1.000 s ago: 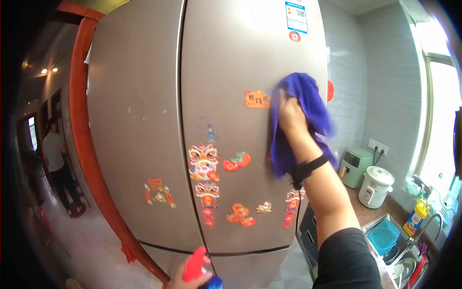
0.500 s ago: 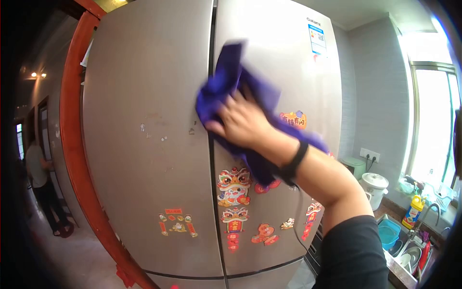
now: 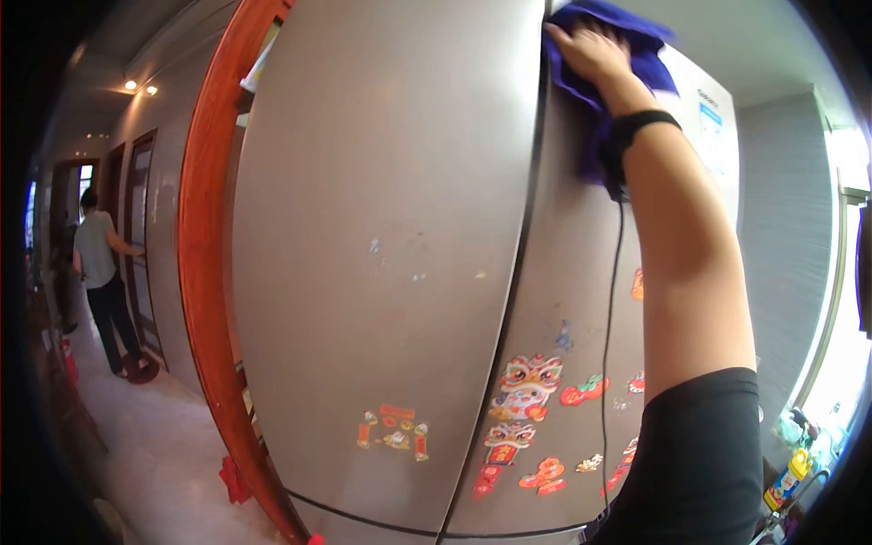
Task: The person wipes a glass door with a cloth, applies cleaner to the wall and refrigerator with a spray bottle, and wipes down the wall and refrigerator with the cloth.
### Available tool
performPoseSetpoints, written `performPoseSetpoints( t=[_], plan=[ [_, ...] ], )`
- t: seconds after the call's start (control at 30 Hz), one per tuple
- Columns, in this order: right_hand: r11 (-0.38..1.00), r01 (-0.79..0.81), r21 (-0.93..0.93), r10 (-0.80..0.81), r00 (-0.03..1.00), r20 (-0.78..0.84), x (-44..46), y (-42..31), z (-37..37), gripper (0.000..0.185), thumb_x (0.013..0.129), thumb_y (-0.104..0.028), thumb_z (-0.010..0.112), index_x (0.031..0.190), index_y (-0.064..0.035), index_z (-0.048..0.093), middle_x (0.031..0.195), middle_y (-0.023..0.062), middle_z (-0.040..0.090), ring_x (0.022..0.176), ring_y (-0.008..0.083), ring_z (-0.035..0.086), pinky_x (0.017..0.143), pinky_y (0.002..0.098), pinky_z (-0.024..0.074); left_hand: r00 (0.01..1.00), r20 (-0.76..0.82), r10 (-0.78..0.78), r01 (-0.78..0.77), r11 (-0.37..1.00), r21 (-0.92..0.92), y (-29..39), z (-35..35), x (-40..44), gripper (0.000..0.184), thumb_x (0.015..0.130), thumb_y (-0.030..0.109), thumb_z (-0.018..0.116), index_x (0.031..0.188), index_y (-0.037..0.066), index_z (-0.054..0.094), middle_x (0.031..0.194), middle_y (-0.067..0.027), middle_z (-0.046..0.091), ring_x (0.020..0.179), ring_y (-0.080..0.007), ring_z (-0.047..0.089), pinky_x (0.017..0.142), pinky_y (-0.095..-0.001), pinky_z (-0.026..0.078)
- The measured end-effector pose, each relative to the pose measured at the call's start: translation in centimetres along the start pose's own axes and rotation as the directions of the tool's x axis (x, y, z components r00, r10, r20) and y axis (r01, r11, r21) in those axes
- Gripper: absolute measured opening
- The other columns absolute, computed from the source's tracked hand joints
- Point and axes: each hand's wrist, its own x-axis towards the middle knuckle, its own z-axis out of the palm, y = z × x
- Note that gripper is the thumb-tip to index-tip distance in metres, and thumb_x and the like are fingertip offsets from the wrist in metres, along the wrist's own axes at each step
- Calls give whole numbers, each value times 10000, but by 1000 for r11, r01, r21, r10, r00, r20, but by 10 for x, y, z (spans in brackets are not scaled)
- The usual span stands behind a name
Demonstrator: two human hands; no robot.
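My right hand is high on the fridge's right door, pressing a purple cloth flat against it, close to the gap between the doors. The cloth spreads past my fingers and hangs below my wrist, which wears a black band with a cable. Stickers of lion heads and fruit decorate the lower part of that door. On the left door are a few marks and a small sticker group. My left hand is out of view; only a red tip shows at the bottom edge.
A red wooden door frame stands left of the fridge. Beyond it, a person stands in the hallway by a door. At the lower right, a yellow bottle is near the sink and window.
My right hand has carried the purple cloth from the right side across to the door gap, then upward. My left hand with the red-topped sprayer has dropped out of view. The camera view has shifted.
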Motion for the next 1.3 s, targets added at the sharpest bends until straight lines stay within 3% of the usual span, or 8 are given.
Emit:
performPoseSetpoints(
  t=[0.33,0.53,0.6,0.67,0.77,1.03,1.17,1.3],
  plan=[
    [544,765,343,-733,633,-249,-275,-196,-14,285,767,-384,597,860,-115,622,944,94,590,1020,308,526,1023,576,277,985,162,52,-50,999,-18,-47,-23,19,570,737,49,693,1261,63,471,1013,6,534,742,-87,502,694,-239,448],
    [417,673,612,-630,699,-340,-237,-215,-31,451,683,-284,715,1066,-85,588,998,106,622,936,335,594,813,440,460,984,129,119,-124,992,29,-58,-63,6,573,736,79,697,1261,65,466,996,-11,552,745,-89,506,701,-241,447],
    [631,264,730,-476,874,96,-136,-208,-48,383,798,-319,611,1122,-116,589,1066,60,629,959,253,600,878,448,428,994,72,78,-91,977,195,-57,-81,-6,591,744,87,690,1284,55,450,1006,-26,555,730,-97,497,685,-243,441],
    [976,216,0,-215,972,-96,-18,-156,29,692,918,-558,294,1331,-14,400,1403,177,371,1338,314,278,1101,474,160,999,13,50,-52,972,228,-59,-100,-21,607,748,90,686,1302,56,439,1014,-31,556,718,-103,487,670,-246,438],
    [994,-112,-6,112,984,141,-6,-225,-25,729,895,-608,293,1336,-39,407,1413,175,358,1346,321,266,1092,524,137,994,-109,-16,32,989,148,-37,-115,-40,642,757,96,674,1344,67,416,1020,-39,555,687,-114,456,628,-252,428],
    [703,620,348,-614,776,-141,-307,-377,6,489,799,-410,547,1215,-153,556,1200,65,559,1156,270,455,1065,595,156,981,-173,-90,143,936,321,-71,-137,-79,627,758,63,671,1336,63,428,894,-23,506,666,-113,453,611,-240,417],
    [295,-65,953,-627,740,244,-518,-380,-2,430,837,-258,555,1242,-127,496,1171,95,539,1111,307,472,1045,440,282,988,-151,33,23,934,358,-77,-133,-99,647,760,83,693,1342,46,414,947,-29,522,686,-110,462,624,-240,417],
    [252,-104,962,-742,617,261,-475,-311,-44,334,824,-277,570,1087,-72,563,1067,109,584,995,278,539,933,416,378,988,-155,3,31,977,212,-66,-133,-126,674,767,82,710,1358,43,389,1061,-48,525,732,-107,483,650,-227,427]
  ],
)
